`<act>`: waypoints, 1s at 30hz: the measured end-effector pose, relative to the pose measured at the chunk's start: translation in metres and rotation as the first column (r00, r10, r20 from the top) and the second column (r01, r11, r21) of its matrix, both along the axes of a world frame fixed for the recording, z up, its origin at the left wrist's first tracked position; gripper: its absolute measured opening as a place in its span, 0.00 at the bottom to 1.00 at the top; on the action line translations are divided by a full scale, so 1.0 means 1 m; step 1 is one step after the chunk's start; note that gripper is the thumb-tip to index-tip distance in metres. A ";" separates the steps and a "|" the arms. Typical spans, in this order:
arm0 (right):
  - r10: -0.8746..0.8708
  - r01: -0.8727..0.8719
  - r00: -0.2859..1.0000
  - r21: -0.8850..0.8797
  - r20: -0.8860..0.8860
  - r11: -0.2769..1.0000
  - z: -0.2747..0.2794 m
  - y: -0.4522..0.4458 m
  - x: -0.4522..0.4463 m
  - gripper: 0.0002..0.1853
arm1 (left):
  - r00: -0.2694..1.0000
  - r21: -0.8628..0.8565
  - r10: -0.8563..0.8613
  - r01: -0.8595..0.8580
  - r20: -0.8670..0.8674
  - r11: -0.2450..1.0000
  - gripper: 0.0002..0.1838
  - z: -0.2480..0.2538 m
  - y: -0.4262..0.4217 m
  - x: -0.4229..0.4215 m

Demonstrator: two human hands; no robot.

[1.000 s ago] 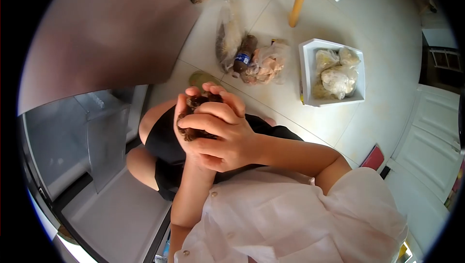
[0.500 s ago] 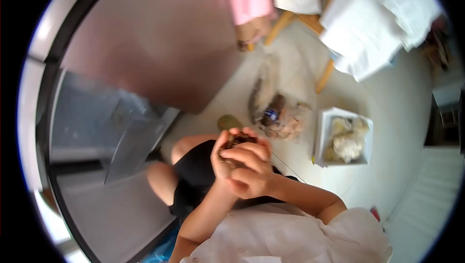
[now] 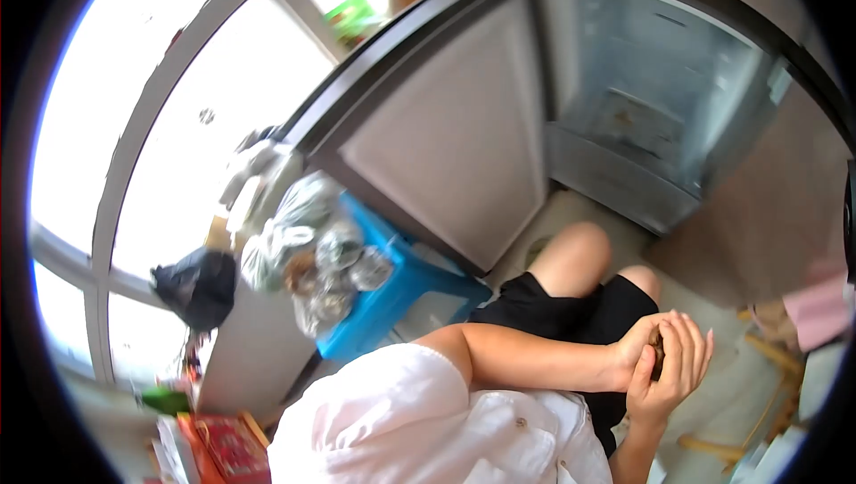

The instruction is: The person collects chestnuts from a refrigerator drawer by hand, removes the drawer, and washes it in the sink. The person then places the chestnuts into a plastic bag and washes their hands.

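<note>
At the right of the head view, a dark brown clump [image 3: 658, 355] is cupped between my two hands, and its kind cannot be made out. My left hand [image 3: 635, 352] is closed round its left side, the forearm stretched across my lap. My right hand [image 3: 675, 372] wraps over it from the right, fingers curled together. Most of the clump is hidden by my fingers; only a small strip shows.
An open refrigerator [image 3: 615, 176] stands ahead, its left door [image 3: 446, 136] swung wide. To the left, a blue stool [image 3: 406, 283] bears several knotted plastic bags [image 3: 308, 207]. A black bag [image 3: 198, 288] is farther left. Wooden legs [image 3: 771, 359] and pink cloth [image 3: 820, 310] are at the right.
My view has swung left, bringing in the blue stool, bags and window; the white box on the floor is out of view. My hands still hold the clump, now more covered by fingers.
</note>
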State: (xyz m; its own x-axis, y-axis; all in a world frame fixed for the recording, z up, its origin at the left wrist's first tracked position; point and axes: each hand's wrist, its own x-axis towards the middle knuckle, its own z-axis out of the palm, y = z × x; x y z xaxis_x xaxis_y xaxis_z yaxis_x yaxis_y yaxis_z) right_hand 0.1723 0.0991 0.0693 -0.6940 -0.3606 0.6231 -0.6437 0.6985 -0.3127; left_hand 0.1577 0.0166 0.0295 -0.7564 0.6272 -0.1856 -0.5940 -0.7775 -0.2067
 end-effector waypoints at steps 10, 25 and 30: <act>0.582 -0.578 0.812 0.087 -0.035 0.811 0.022 -0.113 -0.006 0.14 | 0.907 -0.077 0.421 -0.421 -0.017 0.904 0.11 -0.003 -0.112 0.054; 0.806 -0.776 0.591 0.270 0.001 0.569 0.054 -0.211 0.022 0.19 | 0.769 0.046 0.634 -0.638 0.083 0.769 0.13 0.009 -0.198 0.107; 0.895 -0.858 0.447 0.290 0.013 0.424 0.094 -0.240 0.033 0.10 | 0.765 0.048 0.640 -0.643 0.066 0.764 0.13 -0.010 -0.221 0.132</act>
State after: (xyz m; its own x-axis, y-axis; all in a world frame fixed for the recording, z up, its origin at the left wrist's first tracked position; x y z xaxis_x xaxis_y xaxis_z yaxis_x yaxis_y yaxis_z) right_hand 0.2051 -0.1407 0.1631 0.1575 -0.8614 0.4829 -0.9661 -0.2356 -0.1052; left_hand 0.2897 -0.2040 0.0194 -0.9787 0.0096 -0.2052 0.0499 -0.9579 -0.2826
